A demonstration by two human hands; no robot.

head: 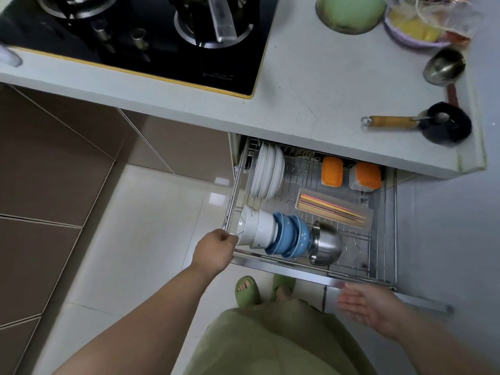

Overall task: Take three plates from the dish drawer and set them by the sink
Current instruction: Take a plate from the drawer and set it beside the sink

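The wire dish drawer (378, 250) stands pulled out below the counter. Several white plates (266, 174) stand on edge in its back left corner. In front of them lie white bowls (257, 228), blue bowls (290, 236) and a steel bowl (326, 247) on their sides. My left hand (215, 250) is at the drawer's front left corner, fingers curled at the rail beside the white bowls. My right hand (370, 307) hovers palm up with straight fingers in front of the drawer front, holding nothing.
Chopsticks in a tray (334, 209) and two orange-lidded boxes (351, 174) fill the drawer's right side. The counter (311, 85) holds a black hob (151, 41), a green bowl (350, 12), a steel ladle (443, 66) and a small black pan (446, 125). My feet in green slippers (247, 290) stand below.
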